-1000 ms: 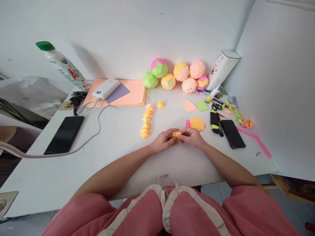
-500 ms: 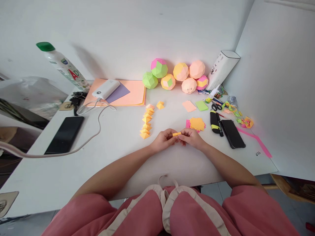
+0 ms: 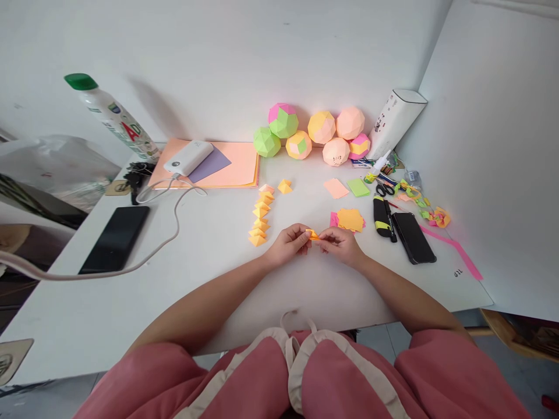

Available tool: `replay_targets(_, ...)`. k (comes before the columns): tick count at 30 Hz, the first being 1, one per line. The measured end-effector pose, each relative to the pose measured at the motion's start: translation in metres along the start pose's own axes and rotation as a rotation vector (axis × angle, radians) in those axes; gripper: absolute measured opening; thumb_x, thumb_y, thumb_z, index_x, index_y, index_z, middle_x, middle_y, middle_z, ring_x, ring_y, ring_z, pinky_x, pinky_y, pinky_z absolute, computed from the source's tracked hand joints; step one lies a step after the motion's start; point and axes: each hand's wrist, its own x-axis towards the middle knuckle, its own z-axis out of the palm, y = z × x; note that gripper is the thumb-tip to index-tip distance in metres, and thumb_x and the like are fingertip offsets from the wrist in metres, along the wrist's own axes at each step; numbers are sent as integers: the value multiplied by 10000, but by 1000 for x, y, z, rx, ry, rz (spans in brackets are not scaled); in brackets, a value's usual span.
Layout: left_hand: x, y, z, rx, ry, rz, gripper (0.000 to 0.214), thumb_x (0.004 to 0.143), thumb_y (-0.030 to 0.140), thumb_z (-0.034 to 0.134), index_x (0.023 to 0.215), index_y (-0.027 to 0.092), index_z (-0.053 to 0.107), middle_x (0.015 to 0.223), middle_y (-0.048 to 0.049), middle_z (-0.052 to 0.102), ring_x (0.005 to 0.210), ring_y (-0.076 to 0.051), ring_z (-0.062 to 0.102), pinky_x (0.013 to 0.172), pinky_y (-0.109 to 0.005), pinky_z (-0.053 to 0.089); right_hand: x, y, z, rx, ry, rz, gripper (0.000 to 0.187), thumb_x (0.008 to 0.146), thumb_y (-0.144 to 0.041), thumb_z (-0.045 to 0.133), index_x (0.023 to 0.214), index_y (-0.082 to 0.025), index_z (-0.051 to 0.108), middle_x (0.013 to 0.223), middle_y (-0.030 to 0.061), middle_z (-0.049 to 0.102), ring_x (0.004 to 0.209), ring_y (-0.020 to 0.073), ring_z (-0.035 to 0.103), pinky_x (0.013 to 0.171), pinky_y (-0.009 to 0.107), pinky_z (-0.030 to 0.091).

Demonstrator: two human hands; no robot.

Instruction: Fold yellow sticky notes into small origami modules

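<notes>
My left hand (image 3: 288, 245) and my right hand (image 3: 340, 244) meet over the white table (image 3: 209, 273), both pinching a small folded orange paper piece (image 3: 312, 234) between the fingertips. Just left of my hands lies a row of several folded orange paper units (image 3: 260, 216). A loose stack of orange and pink square sheets (image 3: 349, 220) lies just behind my right hand.
Several paper polyhedron balls (image 3: 314, 135) stand at the back wall. A power bank (image 3: 188, 157) rests on coloured sheets (image 3: 236, 166), its cable running left. A dark phone (image 3: 114, 238) lies left; another phone (image 3: 413, 237), a marker (image 3: 381, 216), scissors (image 3: 384, 189) and paper scraps lie right. A green-capped bottle (image 3: 113, 119) leans back left.
My fingers have reworked the orange piece: it lay as a flat strip between my hands and now shows a pointed, partly opened fold. Hands stay in the same spot.
</notes>
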Motion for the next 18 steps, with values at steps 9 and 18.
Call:
replay_targets(9,0,-3,-1,88,15,-4,357,805,462,533,979,155,590,659,15,530,543,-76,473,535,-219,386,5,14,-3,-287,-5,-392,90,825,-216,555,817,-198,643,771,58,675,675,147,618,584,274,513)
replay_targets(18,-3,1,0,159,-110,62,314,866,369,449,1091,183,564,802,-18,551,611,-88,460,585,-229,401,4,9,-1,-126,-24,-217,108,822,-259,569,822,-189,651,712,42,640,603,135,596,552,277,510)
